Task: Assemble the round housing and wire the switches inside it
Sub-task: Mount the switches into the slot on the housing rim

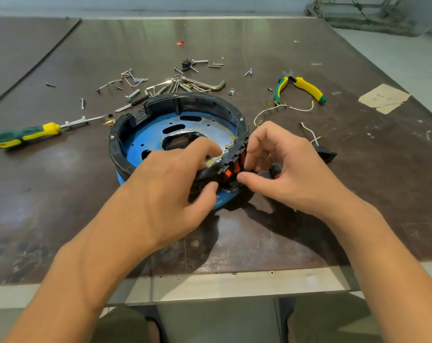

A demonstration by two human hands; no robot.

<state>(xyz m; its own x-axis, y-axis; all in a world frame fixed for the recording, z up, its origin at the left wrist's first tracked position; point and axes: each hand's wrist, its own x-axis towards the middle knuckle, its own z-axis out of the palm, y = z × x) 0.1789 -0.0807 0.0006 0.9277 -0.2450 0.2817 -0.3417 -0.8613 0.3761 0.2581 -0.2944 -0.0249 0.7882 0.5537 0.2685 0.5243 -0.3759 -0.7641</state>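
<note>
**Position.** The round housing (pixel 200 98) is found flat on the bench (pixel 74 194), just ahead of the person. The work is concentrated at its 4 o'clock rim, where the switches (pixel 228 175) are seated in the wall.

**Grips.** The left hand (pixel 165 186) is clamped over the rim: fingers inside, thumb outside. This is judged to steady the ring against the push from the opposite side. The right hand (pixel 286 169) is closed in a narrow pinch on the switches from outside, thumb below, apparently to press them home. A small orange-and-black part is seen tucked under its fingers; what it is cannot be told.

**Materials.** The wall is a black moulded ring, ribbed and notched. The floor is a blue plate pierced with slots and holes. The switches are glossy orange rockers in black frames.

**Surroundings.**
- Loose screws and a hex key (pixel 213 84) are scattered at 12 o'clock.
- A screwdriver (pixel 24 136) lies at 9 o'clock.
- Pliers (pixel 300 89) and white wires (pixel 272 109) are kept within reach at 2 o'clock.

Wiring is judged not yet done.
</note>
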